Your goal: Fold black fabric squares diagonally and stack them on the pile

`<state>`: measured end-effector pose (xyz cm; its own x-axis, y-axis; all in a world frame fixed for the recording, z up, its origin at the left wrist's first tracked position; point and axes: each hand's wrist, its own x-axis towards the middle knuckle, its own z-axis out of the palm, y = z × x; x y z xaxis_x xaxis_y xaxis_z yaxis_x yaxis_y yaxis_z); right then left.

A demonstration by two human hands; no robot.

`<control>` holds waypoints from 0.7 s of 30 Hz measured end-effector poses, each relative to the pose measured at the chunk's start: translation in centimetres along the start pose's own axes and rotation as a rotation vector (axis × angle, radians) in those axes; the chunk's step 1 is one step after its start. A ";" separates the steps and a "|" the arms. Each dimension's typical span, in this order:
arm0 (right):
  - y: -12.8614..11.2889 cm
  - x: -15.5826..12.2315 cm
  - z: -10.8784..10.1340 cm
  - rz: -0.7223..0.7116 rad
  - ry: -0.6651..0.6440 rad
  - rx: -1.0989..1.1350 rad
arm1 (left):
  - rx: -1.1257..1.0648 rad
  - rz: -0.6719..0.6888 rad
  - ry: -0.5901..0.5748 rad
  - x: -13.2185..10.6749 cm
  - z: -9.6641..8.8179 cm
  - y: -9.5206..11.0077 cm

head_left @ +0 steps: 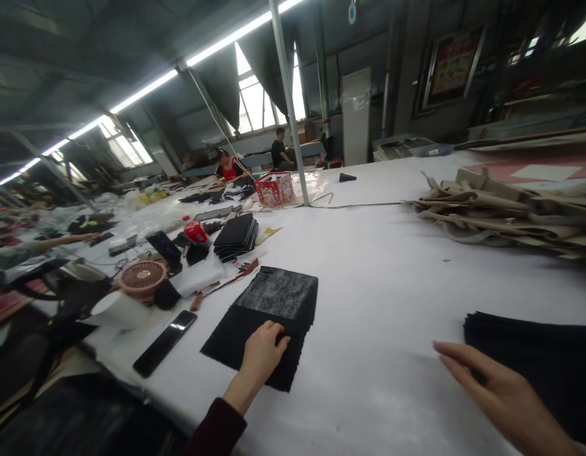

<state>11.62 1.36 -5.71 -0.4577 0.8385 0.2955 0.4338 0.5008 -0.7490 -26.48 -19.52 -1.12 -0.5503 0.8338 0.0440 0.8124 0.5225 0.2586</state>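
the work is looking partway along: a black cloth stack (235, 332) is lying on the white table (369, 304), a grey panel (280, 292) covering its far part, while a dark cloth pile (540, 361) is waiting at right. the left hand (264, 349) is resting on the stack, whether pinching i cannot tell; the right hand (499, 386) is gripping nothing. a phone (165, 343) and fan (143, 280) are sitting leftward, blocking neither hand.

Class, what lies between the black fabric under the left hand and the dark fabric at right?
In the head view: white tabletop and the fingers of the right hand, near the dark fabric.
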 end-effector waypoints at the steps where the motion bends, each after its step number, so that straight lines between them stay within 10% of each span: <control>1: -2.3 0.2 1.9 0.017 -0.079 0.052 | 0.009 0.011 -0.006 0.1 0.2 -0.1; 9: -15.0 1.3 14.8 -0.224 -0.471 0.244 | -0.170 0.030 -0.004 1.4 0.5 -2.0; 15: -17.3 3.0 20.2 -0.503 -0.481 0.038 | -0.434 0.041 -0.053 2.5 0.6 -4.3; 21: -17.0 3.6 20.9 -0.626 -0.504 -0.149 | -0.756 -0.013 -0.162 3.8 0.5 -6.0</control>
<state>-13.64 -8.61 -4.35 -0.9282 0.2144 0.3041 0.0645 0.8976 -0.4360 -33.35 -19.40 -2.95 -0.4765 0.8745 -0.0906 0.4214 0.3176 0.8494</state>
